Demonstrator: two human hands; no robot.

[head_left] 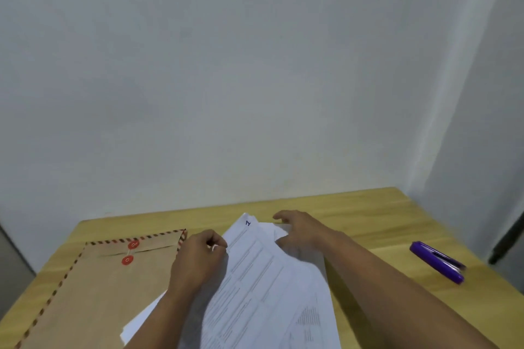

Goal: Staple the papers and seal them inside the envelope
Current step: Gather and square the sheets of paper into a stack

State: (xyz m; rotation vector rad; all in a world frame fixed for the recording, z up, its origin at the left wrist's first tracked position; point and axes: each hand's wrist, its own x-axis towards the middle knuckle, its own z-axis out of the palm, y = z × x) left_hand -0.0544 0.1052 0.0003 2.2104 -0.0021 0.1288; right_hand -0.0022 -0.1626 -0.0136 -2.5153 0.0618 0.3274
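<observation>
A loose stack of printed white papers (pixel 263 286) lies on the wooden table (pixel 368 218), slanting from the near edge to the middle. My left hand (pixel 198 258) pinches the stack's left edge with curled fingers. Over the far right corner of the sheets my right hand (pixel 300 232) rests, fingers spread and relaxed. A brown envelope (pixel 93 292) with a red-striped border and two red string buttons lies flat to the left, its flap down. A purple stapler (pixel 438 261) sits on the table to the right, away from both hands.
A pale wall (pixel 255 79) rises right behind the table's far edge. A dark upright object (pixel 507 238) stands beyond the table's right edge. Bare wood shows between the papers and the stapler.
</observation>
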